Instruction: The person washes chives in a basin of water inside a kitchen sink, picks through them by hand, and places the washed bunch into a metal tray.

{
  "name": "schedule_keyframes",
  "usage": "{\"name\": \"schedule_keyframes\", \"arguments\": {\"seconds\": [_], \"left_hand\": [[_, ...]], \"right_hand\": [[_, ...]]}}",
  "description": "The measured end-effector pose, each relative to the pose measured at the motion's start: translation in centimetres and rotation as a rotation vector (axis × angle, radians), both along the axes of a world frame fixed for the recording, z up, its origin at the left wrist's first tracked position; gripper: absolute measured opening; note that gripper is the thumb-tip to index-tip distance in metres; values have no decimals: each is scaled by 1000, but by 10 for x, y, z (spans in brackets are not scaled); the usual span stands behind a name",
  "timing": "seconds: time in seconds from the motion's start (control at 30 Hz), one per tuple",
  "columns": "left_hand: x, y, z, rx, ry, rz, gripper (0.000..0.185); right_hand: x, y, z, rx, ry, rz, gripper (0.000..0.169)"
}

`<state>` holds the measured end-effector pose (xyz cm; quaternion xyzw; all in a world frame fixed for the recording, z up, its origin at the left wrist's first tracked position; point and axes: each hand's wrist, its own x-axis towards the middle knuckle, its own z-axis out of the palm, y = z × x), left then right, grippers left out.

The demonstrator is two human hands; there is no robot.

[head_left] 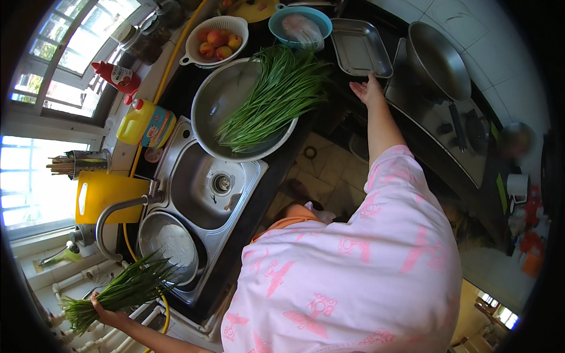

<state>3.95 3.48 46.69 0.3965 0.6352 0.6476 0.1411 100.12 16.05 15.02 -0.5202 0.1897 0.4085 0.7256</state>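
Observation:
My left hand [106, 312], at the lower left, grips a bunch of long green garlic chives [128, 282] beside the sink. The leaf ends of this bunch reach over a round metal bowl [170, 242] in the small sink basin. At the upper right, my right hand [370, 90] is stretched out with its fingers apart and nothing in it. One finger overlaps the near rim of a rectangular metal tray [359, 46]; I cannot tell whether it touches. More garlic chives [278, 97] lie piled across a large metal basin [225, 92] and overhang its right side.
A white colander [190, 48] holds several peaches or nectarines. Beyond the basin stands a blue bowl [273, 31] with a plastic bag. A curved faucet [106, 216] arches beside the sink [190, 185]. A wok [437, 61] stands at the right. Bottles [150, 123] line the window side.

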Motion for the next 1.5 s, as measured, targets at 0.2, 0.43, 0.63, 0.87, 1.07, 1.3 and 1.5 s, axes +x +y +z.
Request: {"name": "schedule_keyframes", "arguments": {"seconds": [0.2,0.43,0.63,0.87,1.07,1.3,1.5], "left_hand": [[12,0,0,29,-65,16,32],[24,3,-5,75,-76,74,35],[-59,-17,-44,-39,834,6,41],[36,10,-31,194,-129,-61,22],[26,-15,-39,202,-229,-79,39],[20,-15,-34,305,-165,-198,41],[-2,-28,-32,349,-179,-231,52]], "right_hand": [[37,14,-27,168,-66,163,56],[20,-17,0,220,-266,2,45],[-41,-52,77,312,-485,140,48],[-218,-85,168,296,-785,397,30],[-372,-81,165,479,-1846,694,43],[-463,-78,104,147,-2039,893,60],[-470,-87,108,130,-2032,731,57]]}}
